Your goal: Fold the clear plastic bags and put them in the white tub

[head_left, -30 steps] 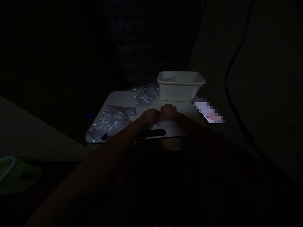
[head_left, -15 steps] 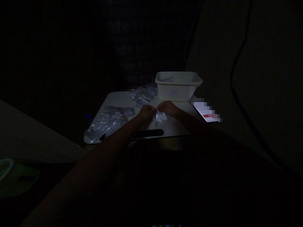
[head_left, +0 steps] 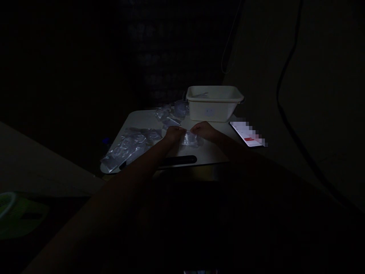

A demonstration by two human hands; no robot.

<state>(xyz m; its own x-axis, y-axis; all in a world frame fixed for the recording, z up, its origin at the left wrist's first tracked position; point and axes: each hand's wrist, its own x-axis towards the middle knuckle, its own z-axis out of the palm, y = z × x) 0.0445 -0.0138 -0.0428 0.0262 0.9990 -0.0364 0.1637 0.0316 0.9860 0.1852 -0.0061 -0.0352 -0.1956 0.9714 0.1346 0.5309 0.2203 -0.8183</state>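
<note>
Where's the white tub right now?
In the head view, the tub stands at the back right of the table, beyond the right hand, with crumpled plastic to its left.

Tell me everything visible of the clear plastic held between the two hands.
The plastic looks thin, clear and crinkled, with pale glints; it may be a small bag, but the dark hides whether it is open. The left hand and right hand pinch its far edge, and the rest spreads toward the wearer over the white table, beyond the dark slot. Whether it touches the table is unclear.
</note>
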